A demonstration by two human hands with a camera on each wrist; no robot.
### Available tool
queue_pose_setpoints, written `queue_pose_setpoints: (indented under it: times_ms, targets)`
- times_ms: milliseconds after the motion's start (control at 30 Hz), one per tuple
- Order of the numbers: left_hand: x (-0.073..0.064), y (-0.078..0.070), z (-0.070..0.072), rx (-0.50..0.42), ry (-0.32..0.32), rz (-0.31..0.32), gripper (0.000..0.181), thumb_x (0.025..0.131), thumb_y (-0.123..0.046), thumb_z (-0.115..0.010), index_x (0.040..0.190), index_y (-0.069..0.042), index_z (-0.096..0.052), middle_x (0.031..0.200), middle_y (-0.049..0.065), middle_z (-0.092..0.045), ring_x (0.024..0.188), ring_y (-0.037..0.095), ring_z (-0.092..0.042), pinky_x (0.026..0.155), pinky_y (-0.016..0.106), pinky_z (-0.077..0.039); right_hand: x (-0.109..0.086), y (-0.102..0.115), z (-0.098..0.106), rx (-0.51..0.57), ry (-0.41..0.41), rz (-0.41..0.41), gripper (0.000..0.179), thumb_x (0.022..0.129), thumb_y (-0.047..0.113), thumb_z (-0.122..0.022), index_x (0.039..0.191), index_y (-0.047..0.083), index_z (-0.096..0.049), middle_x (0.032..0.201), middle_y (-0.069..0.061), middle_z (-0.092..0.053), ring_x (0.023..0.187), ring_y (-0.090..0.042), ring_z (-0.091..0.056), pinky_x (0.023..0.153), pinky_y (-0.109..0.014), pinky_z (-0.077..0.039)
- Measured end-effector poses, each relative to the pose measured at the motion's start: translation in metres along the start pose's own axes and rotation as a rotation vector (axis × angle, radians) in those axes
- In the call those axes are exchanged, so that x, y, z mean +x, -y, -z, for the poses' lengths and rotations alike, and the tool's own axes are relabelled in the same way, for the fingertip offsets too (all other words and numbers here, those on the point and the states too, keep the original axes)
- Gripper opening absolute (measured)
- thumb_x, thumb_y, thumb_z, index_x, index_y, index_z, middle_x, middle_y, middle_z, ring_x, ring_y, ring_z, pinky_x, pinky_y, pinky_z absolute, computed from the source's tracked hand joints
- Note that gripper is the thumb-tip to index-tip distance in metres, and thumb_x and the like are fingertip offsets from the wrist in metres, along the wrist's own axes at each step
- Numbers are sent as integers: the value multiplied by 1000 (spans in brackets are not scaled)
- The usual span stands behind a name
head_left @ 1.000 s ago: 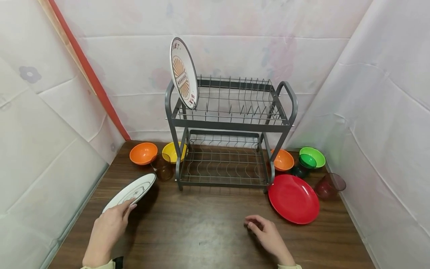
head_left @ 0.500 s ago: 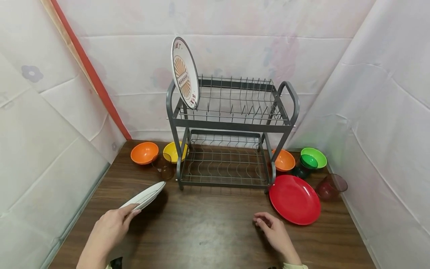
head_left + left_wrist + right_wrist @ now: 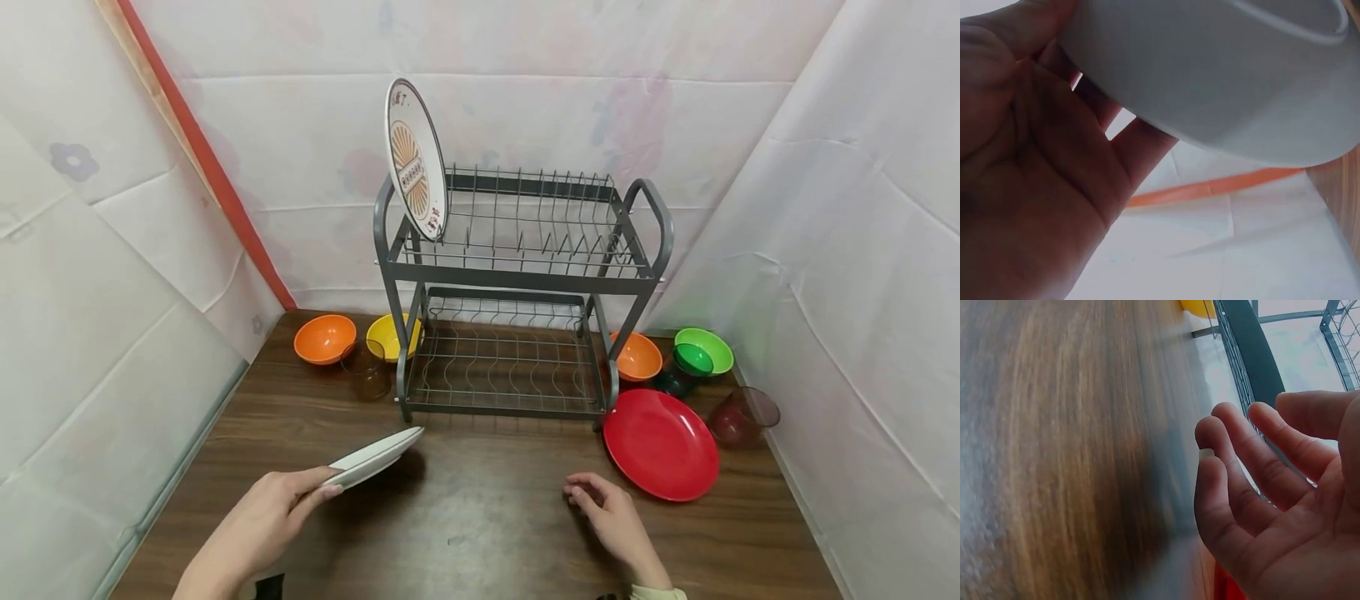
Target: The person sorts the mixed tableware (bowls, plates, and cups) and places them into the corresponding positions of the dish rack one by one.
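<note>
A white plate [image 3: 375, 457] is tilted above the table's front left, its near rim pinched between the thumb and fingers of my left hand [image 3: 264, 518]. The left wrist view shows the pale underside of that plate [image 3: 1222, 81] with its foot ring. My right hand [image 3: 611, 521] hovers over the table left of the red plate [image 3: 660, 446], fingers loosely curled around nothing; the right wrist view shows its bare palm [image 3: 1297, 531]. Behind both hands stands a two-tier dish rack [image 3: 517, 279]. A patterned white plate [image 3: 417, 167] stands on edge at the left end of its top tier.
Left of the rack are an orange bowl [image 3: 325, 340], a yellow bowl [image 3: 384, 337] and a brown glass [image 3: 367, 372]. To its right are another orange bowl [image 3: 637, 358], a green bowl [image 3: 712, 348], a green glass [image 3: 681, 372] and a reddish glass [image 3: 742, 417]. Fabric walls surround the table.
My left hand has carried the white plate rightward and toward the table's middle, tipping it flatter. My right hand has shifted slightly right, and its fingers remain loosely curled.
</note>
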State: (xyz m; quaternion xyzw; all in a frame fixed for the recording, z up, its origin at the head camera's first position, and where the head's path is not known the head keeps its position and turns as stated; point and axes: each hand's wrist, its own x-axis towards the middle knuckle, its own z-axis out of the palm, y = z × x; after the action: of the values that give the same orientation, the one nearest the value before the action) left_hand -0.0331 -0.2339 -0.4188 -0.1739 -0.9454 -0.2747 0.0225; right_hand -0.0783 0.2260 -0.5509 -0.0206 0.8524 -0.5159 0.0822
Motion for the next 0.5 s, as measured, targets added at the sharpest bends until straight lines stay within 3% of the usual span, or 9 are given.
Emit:
queue_pose_setpoints:
  times_ms: [267, 500]
  targets:
    - [19, -15, -11, -188, 137, -126, 8, 100, -29, -60, 99, -30, -68, 83, -19, -59, 71, -1, -51, 61, 23, -43, -1, 1, 1, 147, 69, -23, 28, 102, 19, -59, 120, -3, -64, 105, -12, -71, 91, -21, -68, 73, -30, -56]
    - [37, -33, -30, -265, 221, -233, 15, 101, -30, -58, 106, -25, -71, 94, -20, -65, 80, -1, -58, 70, 26, -51, -3, 9, -3, 235, 116, -20, 33, 102, 18, -58, 122, -8, -61, 107, -19, -69, 91, -24, -68, 71, -33, -57]
